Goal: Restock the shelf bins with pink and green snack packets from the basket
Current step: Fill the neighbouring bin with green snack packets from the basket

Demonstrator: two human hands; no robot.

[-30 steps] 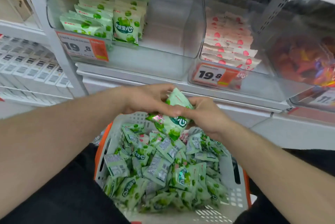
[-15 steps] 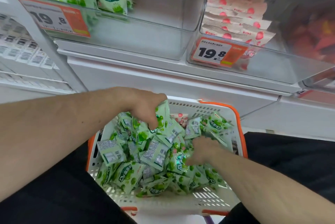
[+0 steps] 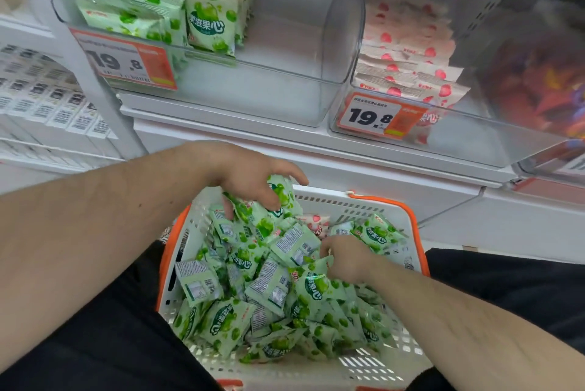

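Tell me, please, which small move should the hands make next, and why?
Probably lift the left hand, which already grips green packets, up to the green bin; its right half looks bare. The right hand is digging in the basket.

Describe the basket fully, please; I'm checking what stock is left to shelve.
The basket is white perforated plastic with an orange rim and handle, sitting low in front of the person below the shelf bins. It is heaped with green snack packets, front and barcode sides mixed; one pink packet shows near the far wall. The left hand grips a bunch of green packets at the far side. The right hand digs into the pile, its fingers hidden among packets.
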